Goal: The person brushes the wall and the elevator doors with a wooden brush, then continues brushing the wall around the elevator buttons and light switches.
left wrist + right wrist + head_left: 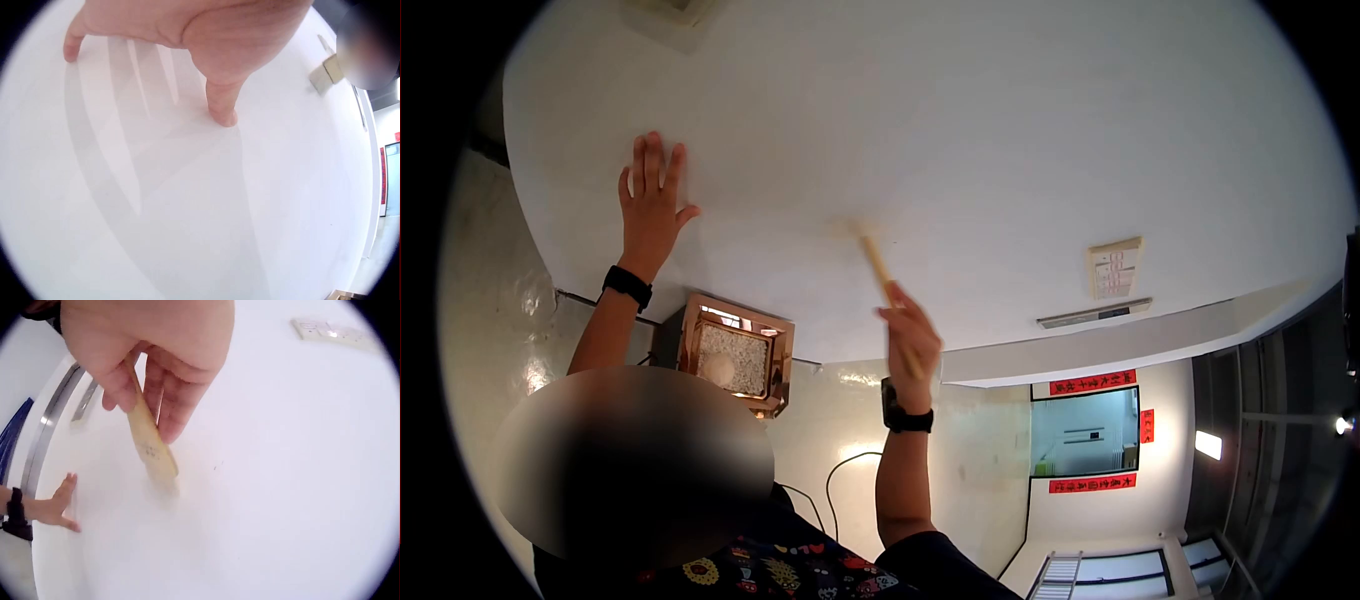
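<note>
My left hand (pixel 650 205) lies spread on a broad white surface (pixel 1000 180), with its fingers apart. In the left wrist view, the thumb and one fingertip touch that surface, and the palm is raised off it. My right hand (pixel 912 335) grips the wooden handle of a flat brush (pixel 150 440), thumb on one side and fingers on the other. The brush's pale bristles (pixel 164 484) are at the white surface and blurred. Small dark marks show on the surface close by in the right wrist view.
A beige-edged panel with red print (pixel 1115 268) and a grey strip (pixel 1094 314) are on the surface at right. A copper-coloured box (pixel 780 365) holding pale granules stands past its near edge. Black cables (pixel 830 490) trail near the floor. A door with red banners (pixel 1092 383) is beyond.
</note>
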A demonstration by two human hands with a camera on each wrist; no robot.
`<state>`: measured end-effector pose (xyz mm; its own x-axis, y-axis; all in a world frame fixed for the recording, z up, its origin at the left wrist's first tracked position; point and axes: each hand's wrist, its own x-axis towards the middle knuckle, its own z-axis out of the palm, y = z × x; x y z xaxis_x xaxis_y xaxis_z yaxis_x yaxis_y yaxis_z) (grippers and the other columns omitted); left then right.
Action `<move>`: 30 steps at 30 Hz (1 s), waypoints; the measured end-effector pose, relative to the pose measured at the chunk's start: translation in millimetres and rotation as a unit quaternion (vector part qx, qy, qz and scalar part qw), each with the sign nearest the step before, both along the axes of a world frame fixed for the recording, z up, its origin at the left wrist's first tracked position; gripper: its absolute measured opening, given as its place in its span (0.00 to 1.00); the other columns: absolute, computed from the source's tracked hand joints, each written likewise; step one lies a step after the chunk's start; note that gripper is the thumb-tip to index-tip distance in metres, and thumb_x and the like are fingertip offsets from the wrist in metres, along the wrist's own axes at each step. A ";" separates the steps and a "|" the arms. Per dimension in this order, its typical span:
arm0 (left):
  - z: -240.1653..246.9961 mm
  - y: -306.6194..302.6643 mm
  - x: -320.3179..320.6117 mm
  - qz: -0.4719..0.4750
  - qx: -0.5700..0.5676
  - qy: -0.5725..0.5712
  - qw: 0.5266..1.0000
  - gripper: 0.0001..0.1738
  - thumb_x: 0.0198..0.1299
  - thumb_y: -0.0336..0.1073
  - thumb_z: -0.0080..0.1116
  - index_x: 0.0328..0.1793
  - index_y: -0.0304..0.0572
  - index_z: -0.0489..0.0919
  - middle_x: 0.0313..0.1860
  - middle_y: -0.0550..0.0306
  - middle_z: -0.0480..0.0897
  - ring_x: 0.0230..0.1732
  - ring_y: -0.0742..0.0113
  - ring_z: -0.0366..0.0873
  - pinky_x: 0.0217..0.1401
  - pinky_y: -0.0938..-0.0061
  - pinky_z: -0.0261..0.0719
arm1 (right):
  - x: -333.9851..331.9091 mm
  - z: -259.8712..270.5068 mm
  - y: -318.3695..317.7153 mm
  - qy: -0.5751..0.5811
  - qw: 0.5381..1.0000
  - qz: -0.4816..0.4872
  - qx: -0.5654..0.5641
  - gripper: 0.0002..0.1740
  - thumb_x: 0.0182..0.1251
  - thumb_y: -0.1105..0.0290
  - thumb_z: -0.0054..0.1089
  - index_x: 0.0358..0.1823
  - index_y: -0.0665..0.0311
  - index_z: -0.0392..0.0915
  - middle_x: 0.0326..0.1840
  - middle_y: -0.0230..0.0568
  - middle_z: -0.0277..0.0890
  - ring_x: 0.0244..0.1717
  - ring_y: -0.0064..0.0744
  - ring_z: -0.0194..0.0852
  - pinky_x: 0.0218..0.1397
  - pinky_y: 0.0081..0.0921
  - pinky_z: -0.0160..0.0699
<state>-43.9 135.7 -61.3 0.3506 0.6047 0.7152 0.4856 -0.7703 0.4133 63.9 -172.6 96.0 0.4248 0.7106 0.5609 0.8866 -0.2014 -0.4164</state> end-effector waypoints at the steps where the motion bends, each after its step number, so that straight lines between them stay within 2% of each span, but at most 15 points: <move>1: -0.3 -0.1 0.2 0.000 0.001 -0.001 1.000 0.60 0.36 0.50 0.70 0.74 0.54 0.45 0.75 0.47 0.40 0.75 0.52 0.40 0.67 0.53 0.50 | 4.2 2.5 -2.5 0.061 0.991 0.018 0.122 0.09 0.57 0.86 0.51 0.34 0.69 0.79 0.53 0.55 0.72 0.52 0.40 0.73 0.52 0.28 0.74; 3: -0.5 0.0 -0.2 -0.001 0.000 0.000 1.000 0.60 0.36 0.50 0.70 0.74 0.54 0.45 0.75 0.47 0.40 0.75 0.52 0.40 0.67 0.53 0.50 | 4.2 25.4 -1.8 -0.099 0.979 -0.069 0.165 0.08 0.59 0.85 0.49 0.34 0.69 0.77 0.55 0.54 0.70 0.53 0.39 0.71 0.51 0.26 0.75; 5: 0.2 -0.1 0.2 -0.002 -0.004 0.002 1.000 0.60 0.37 0.50 0.70 0.74 0.54 0.45 0.75 0.47 0.40 0.75 0.52 0.40 0.67 0.53 0.49 | 5.4 36.4 -4.5 -0.169 0.949 -0.168 0.205 0.08 0.61 0.85 0.47 0.34 0.69 0.77 0.56 0.53 0.69 0.54 0.39 0.70 0.49 0.25 0.75; 9: 0.6 -0.2 -0.3 -0.003 -0.007 0.004 1.000 0.60 0.37 0.50 0.69 0.74 0.54 0.44 0.75 0.47 0.39 0.75 0.52 0.40 0.67 0.53 0.50 | 8.0 28.2 -7.6 -0.176 0.947 -0.192 0.187 0.09 0.60 0.86 0.47 0.34 0.68 0.76 0.54 0.52 0.71 0.53 0.39 0.71 0.48 0.24 0.75; 10: 0.4 0.0 -0.3 -0.002 -0.005 0.003 1.000 0.60 0.37 0.50 0.69 0.74 0.54 0.44 0.75 0.47 0.39 0.75 0.52 0.40 0.67 0.53 0.50 | 11.5 19.0 -7.6 -0.179 0.949 -0.175 0.189 0.08 0.56 0.86 0.53 0.31 0.66 0.79 0.54 0.54 0.71 0.51 0.42 0.73 0.45 0.26 0.75; 11: 0.3 0.1 -0.3 -0.002 -0.003 0.002 1.000 0.60 0.37 0.50 0.69 0.74 0.54 0.44 0.75 0.47 0.39 0.75 0.52 0.40 0.67 0.53 0.50 | 12.6 7.5 -7.9 -0.164 0.960 -0.158 0.163 0.08 0.56 0.85 0.54 0.31 0.65 0.80 0.55 0.54 0.70 0.52 0.42 0.73 0.44 0.25 0.75; 13: -0.5 0.5 0.0 -0.002 0.001 0.001 1.000 0.60 0.37 0.50 0.69 0.74 0.54 0.44 0.75 0.47 0.39 0.75 0.52 0.40 0.67 0.53 0.50 | 9.4 -13.6 -8.2 -0.169 0.973 -0.127 0.096 0.09 0.56 0.85 0.54 0.31 0.64 0.80 0.55 0.53 0.70 0.47 0.38 0.76 0.41 0.23 0.75; 15: -0.7 0.7 0.2 -0.003 0.003 0.000 1.000 0.60 0.37 0.50 0.69 0.74 0.54 0.43 0.75 0.47 0.39 0.75 0.52 0.40 0.66 0.53 0.50 | 1.2 -26.3 -7.2 -0.114 0.986 -0.102 0.060 0.08 0.57 0.84 0.54 0.32 0.64 0.81 0.55 0.52 0.71 0.40 0.33 0.78 0.38 0.21 0.75; 16: -0.5 0.6 0.4 -0.004 0.002 -0.001 1.000 0.60 0.37 0.50 0.69 0.74 0.54 0.44 0.75 0.47 0.39 0.75 0.52 0.40 0.66 0.53 0.50 | -8.0 -26.5 -4.9 -0.047 0.990 -0.123 0.047 0.10 0.55 0.86 0.53 0.31 0.63 0.80 0.52 0.50 0.72 0.53 0.43 0.73 0.47 0.28 0.75; 19: -1.5 1.7 -0.2 -0.004 -0.002 0.005 1.000 0.59 0.37 0.50 0.69 0.74 0.54 0.45 0.75 0.47 0.40 0.75 0.51 0.40 0.66 0.53 0.51 | -14.5 -22.2 -5.4 0.032 0.995 -0.093 -0.024 0.11 0.55 0.86 0.53 0.32 0.63 0.80 0.53 0.49 0.72 0.52 0.41 0.73 0.47 0.26 0.74; 23: -1.3 1.4 -0.7 -0.011 0.002 -0.008 1.000 0.58 0.37 0.49 0.69 0.74 0.53 0.47 0.75 0.48 0.40 0.74 0.51 0.40 0.66 0.53 0.51 | -1.7 -23.6 -16.7 0.080 0.992 -0.012 -0.102 0.10 0.56 0.84 0.52 0.34 0.64 0.80 0.50 0.47 0.75 0.40 0.34 0.78 0.41 0.24 0.76; 25: -1.5 -0.1 0.0 -0.009 -0.005 -0.009 1.000 0.58 0.37 0.49 0.69 0.74 0.54 0.47 0.75 0.48 0.41 0.74 0.52 0.41 0.66 0.53 0.51 | 7.2 -19.7 -27.3 0.034 0.999 -0.039 -0.007 0.09 0.56 0.85 0.51 0.31 0.67 0.80 0.48 0.51 0.75 0.49 0.39 0.76 0.49 0.27 0.74; 27: -1.1 0.2 -1.1 -0.008 -0.007 -0.006 1.000 0.58 0.37 0.49 0.70 0.74 0.54 0.47 0.75 0.48 0.41 0.75 0.52 0.41 0.66 0.53 0.51 | 16.0 -8.5 -32.7 -0.034 0.987 -0.066 0.141 0.09 0.56 0.87 0.51 0.29 0.68 0.80 0.49 0.54 0.74 0.51 0.42 0.74 0.51 0.29 0.74; 29: 0.4 0.6 -0.9 -0.007 -0.007 -0.004 1.000 0.58 0.37 0.49 0.69 0.74 0.54 0.47 0.75 0.48 0.41 0.75 0.52 0.40 0.66 0.53 0.51 | 18.7 9.7 -40.5 -0.194 0.950 -0.186 0.160 0.09 0.59 0.86 0.47 0.30 0.68 0.77 0.52 0.54 0.72 0.53 0.40 0.71 0.48 0.26 0.75; 30: 0.3 0.6 -0.4 -0.007 -0.005 -0.005 1.000 0.58 0.37 0.49 0.69 0.74 0.54 0.46 0.75 0.48 0.40 0.75 0.52 0.40 0.66 0.53 0.50 | 16.5 15.6 -39.3 -0.189 0.933 -0.228 0.206 0.09 0.61 0.85 0.47 0.31 0.69 0.77 0.53 0.53 0.71 0.52 0.39 0.72 0.47 0.25 0.75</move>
<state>-44.4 136.3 -61.0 0.3521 0.6061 0.7132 0.4700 -0.7734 0.4253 80.4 -211.8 111.6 0.3460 0.1962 0.9175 0.8475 -0.4850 -0.2159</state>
